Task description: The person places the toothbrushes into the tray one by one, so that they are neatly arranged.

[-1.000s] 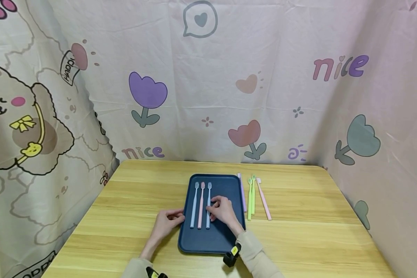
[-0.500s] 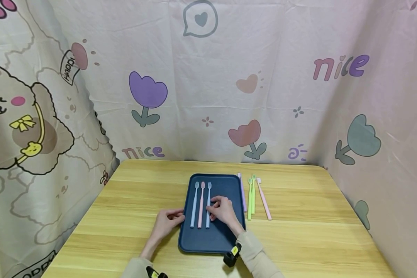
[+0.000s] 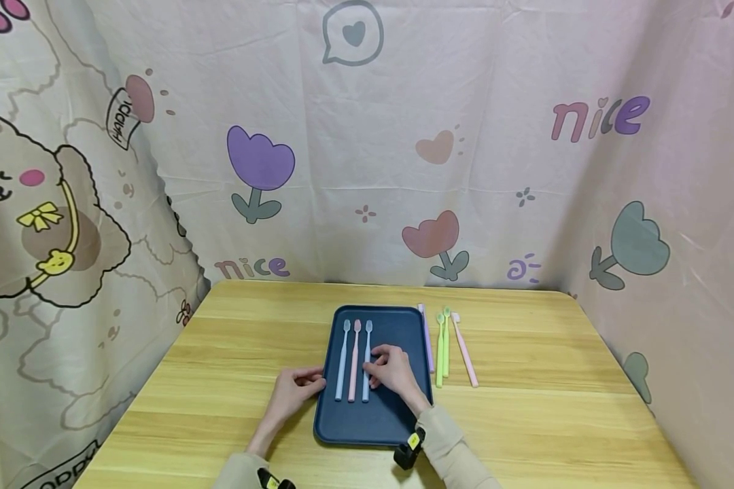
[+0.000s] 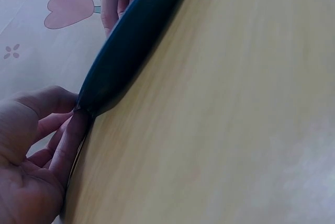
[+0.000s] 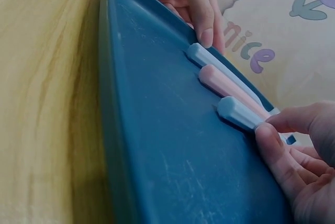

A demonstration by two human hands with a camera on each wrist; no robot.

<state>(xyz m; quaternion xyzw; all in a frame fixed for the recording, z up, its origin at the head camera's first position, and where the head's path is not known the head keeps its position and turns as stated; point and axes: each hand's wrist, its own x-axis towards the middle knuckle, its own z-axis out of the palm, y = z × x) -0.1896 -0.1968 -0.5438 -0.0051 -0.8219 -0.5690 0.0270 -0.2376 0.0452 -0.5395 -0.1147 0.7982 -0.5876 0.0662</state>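
Observation:
A dark blue tray [image 3: 367, 426] lies on the table with three toothbrushes side by side, heads toward the back. From the left they are a light blue toothbrush [image 3: 342, 367], a pink toothbrush [image 3: 353, 367] and a second light blue toothbrush [image 3: 368, 339]. My right hand [image 3: 393, 370] pinches the handle of that rightmost blue toothbrush [image 5: 242, 111] between thumb and index finger, as the right wrist view shows. At the tray's left side, my left hand [image 3: 292, 394] holds the rim, thumb and fingertips right at the edge [image 4: 86, 101] in the left wrist view.
Right of the tray lie a purple toothbrush [image 3: 427, 339] close along its rim, two green toothbrushes [image 3: 440, 353] together, and a pink toothbrush [image 3: 465, 354] at a slant. A printed curtain [image 3: 355, 136] hangs behind the wooden table [image 3: 526, 421].

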